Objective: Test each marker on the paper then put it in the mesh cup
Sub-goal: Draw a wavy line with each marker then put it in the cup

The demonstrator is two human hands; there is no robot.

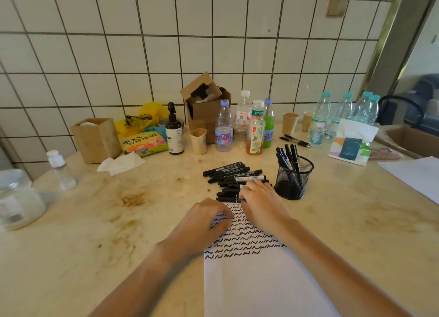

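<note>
A white paper lies in front of me, its upper half covered with rows of black squiggles. Beyond it lies a pile of several black markers. My right hand rests palm down on the near end of the pile, fingers curled over a marker; whether it grips one I cannot tell. My left hand lies flat on the paper's top left part, holding nothing. The black mesh cup stands just right of the pile with several markers upright in it.
Behind the pile stand several bottles, a beige cup, a pump bottle and a cardboard box. A tissue pack and water bottles sit at the right, a glass jar at the left.
</note>
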